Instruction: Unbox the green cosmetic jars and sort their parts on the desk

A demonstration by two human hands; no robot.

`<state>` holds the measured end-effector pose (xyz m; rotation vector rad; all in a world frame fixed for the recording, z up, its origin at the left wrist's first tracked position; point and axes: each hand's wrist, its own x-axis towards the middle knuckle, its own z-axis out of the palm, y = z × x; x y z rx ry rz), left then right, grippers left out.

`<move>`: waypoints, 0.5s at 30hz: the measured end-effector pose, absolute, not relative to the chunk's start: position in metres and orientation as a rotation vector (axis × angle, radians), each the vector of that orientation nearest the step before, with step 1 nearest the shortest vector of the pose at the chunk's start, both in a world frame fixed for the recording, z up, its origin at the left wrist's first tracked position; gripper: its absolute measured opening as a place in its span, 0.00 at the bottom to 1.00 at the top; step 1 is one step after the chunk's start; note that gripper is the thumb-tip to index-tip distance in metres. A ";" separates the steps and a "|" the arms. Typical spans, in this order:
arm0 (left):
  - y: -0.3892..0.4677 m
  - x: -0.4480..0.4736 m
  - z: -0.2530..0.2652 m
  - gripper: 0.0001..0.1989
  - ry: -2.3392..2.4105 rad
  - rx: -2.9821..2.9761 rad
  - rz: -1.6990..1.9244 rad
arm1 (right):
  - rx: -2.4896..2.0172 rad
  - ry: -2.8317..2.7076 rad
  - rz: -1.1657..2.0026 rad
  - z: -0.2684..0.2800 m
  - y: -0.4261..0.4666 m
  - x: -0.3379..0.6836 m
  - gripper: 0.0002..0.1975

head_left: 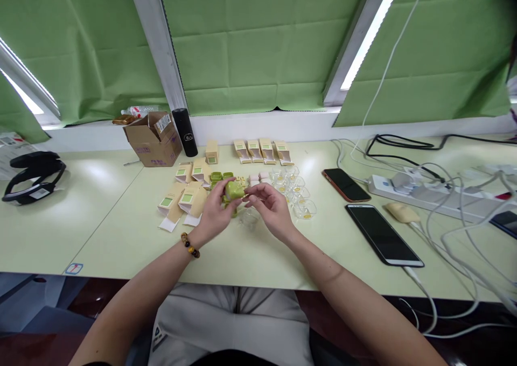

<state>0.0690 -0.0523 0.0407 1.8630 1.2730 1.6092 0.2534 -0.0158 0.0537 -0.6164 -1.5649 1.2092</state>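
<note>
My left hand (pixel 215 211) grips a small rounded green piece (pixel 234 190) between thumb and fingers, above the table. Close against its right side, my right hand (pixel 272 207) has its fingertips pinched together; whatever they hold is too small to make out. Behind the hands stand small square green holders (pixel 216 176), partly covered by my left hand. Pale pink pieces (pixel 258 177) sit just beyond my right fingers. A clear plastic cover (pixel 248 219) lies under the hands, and several more clear covers (pixel 305 210) are lined up to the right.
Open cream cartons (pixel 170 202) lie left of my hands, with more cartons (pixel 267 152) behind. A brown cardboard box (pixel 155 142) and a black cylinder (pixel 186 133) stand at the back. Two phones (pixel 383 234), a power strip (pixel 428 196) and tangled cables occupy the right; a black headset (pixel 34 177) lies left.
</note>
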 end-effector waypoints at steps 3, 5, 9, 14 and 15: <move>-0.044 0.063 0.042 0.30 1.057 1.428 1.668 | -0.752 -1.981 0.637 0.063 -0.018 0.267 0.03; -0.040 0.060 0.043 0.30 0.971 1.250 1.682 | -0.880 -2.271 0.320 0.069 -0.023 0.276 0.05; -0.038 0.058 0.045 0.28 0.881 1.068 1.719 | -1.097 -2.679 0.091 0.080 -0.035 0.289 0.07; -0.039 0.060 0.045 0.27 0.871 1.004 1.739 | -1.156 -2.774 0.017 0.071 -0.039 0.294 0.11; -0.038 0.060 0.045 0.28 0.869 1.004 1.741 | -1.141 -2.769 0.001 0.067 -0.039 0.295 0.11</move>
